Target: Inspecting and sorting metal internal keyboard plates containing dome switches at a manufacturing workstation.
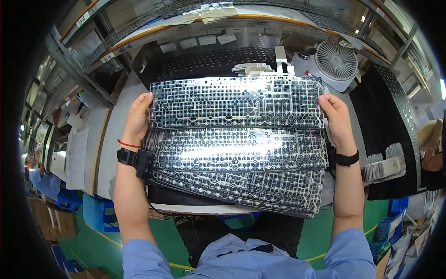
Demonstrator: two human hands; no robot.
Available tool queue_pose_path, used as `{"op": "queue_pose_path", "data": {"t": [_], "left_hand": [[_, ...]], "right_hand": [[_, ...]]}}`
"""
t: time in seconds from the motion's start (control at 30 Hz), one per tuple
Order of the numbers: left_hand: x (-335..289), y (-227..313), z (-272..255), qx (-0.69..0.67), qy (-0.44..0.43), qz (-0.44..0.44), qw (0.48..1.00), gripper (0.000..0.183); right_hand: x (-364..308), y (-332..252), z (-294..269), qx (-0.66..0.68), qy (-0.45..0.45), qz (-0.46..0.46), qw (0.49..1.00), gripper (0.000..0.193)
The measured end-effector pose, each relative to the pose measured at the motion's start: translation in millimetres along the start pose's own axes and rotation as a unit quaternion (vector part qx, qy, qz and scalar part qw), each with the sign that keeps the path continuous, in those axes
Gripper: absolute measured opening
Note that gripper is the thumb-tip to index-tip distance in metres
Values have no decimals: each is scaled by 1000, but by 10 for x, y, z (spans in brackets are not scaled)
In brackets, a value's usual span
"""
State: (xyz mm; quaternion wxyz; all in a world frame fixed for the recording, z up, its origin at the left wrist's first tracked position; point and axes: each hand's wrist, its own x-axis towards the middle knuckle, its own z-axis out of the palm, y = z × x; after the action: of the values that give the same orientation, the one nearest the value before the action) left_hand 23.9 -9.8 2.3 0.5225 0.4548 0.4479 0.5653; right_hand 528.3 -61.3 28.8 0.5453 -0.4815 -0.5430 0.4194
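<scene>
Between my two hands is a keyboard membrane sheet, a long, shiny panel with a silvery circuit pattern and many round dots. My left hand pinches its left end near the upper corner. At the opposite end, my right hand grips the right edge, thumb on top. Below it toward me lies a second keyboard membrane sheet, bright with glare. Part of a third, tilted keyboard membrane sheet shows under that one. The held sheet overlaps the upper edge of the second; whether they touch cannot be told.
Behind the sheets are a black dotted panel and a pile of small white pieces. A white fan stands at the far right. Stacked white strips lie on black material at right. A metal shelf spans the back.
</scene>
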Motion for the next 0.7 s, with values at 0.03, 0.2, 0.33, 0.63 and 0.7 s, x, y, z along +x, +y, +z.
{"op": "queue_pose_path", "data": {"t": [0.03, 0.2, 0.33, 0.63, 0.7], "left_hand": [[-2, 7, 3, 0, 7, 2, 1000, 16], [30, -17, -62, 23, 10, 18, 1000, 15], [19, 11, -187, -35, -76, 57, 995, 19], [-42, 67, -52, -10, -27, 15, 999, 22], [-54, 70, 4, 34, -27, 30, 999, 22]], "right_hand": [[-11, -33, 27, 8, 4, 2, 1000, 17], [12, 32, -22, 32, 13, -25, 999, 17], [-9, -4, -92, 56, 16, -56, 997, 18], [15, 47, -89, 82, 34, -91, 992, 11], [-9, 2, -70, 30, 28, -86, 995, 7]]}}
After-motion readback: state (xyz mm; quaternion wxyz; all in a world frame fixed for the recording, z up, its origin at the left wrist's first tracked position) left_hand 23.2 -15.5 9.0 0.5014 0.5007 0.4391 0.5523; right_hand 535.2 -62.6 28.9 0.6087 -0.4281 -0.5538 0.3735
